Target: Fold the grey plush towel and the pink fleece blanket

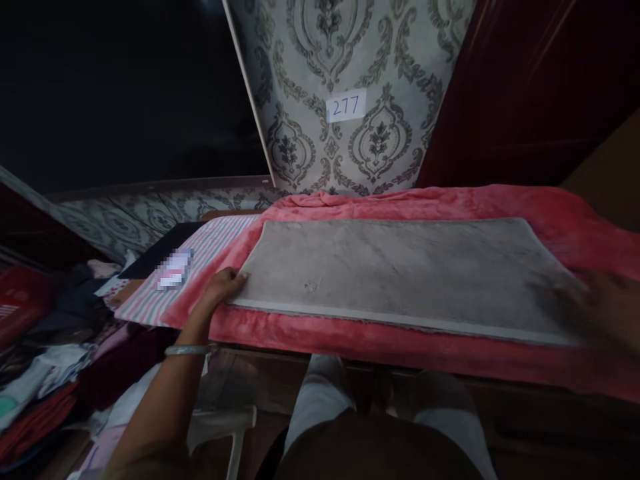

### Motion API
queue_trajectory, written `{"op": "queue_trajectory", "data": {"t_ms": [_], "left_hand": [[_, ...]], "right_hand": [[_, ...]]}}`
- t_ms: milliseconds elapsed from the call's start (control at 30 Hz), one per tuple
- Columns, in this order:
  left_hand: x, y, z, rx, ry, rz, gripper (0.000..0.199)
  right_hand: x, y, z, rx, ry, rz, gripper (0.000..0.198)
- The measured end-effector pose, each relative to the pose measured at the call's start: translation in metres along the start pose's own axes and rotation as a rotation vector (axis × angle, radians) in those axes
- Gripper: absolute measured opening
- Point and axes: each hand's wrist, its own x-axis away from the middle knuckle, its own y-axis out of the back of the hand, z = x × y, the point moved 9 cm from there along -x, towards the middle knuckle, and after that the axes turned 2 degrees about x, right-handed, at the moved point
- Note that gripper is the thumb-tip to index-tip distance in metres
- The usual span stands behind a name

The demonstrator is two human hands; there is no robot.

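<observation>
A long grey cloth (395,273) with a pale band along its near edge lies spread flat over a pink plush blanket (350,339). It shows faint creases and a small mark left of its middle. At the cloth's near left corner is my left hand (227,285), fingers closed on the edge, a bangle round the wrist. My right hand (597,303) is at the right end of the cloth. Motion smears its fingers, so their grip does not show.
A striped cloth (205,257) with a blurred-out item on it lies left of the blanket. Behind stand a large dark screen (130,93) and a patterned wall with a paper reading 277 (346,105). Piled clothes (45,373) and a pale plastic stool (225,420) are lower left.
</observation>
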Motion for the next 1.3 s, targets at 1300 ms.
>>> {"op": "queue_trajectory", "data": {"t_ms": [1300], "left_hand": [[-0.152,-0.041,-0.109,0.009,-0.053,-0.106,0.049]], "right_hand": [[0.003,-0.034,0.21,-0.235,0.259,0.203,0.061]]}}
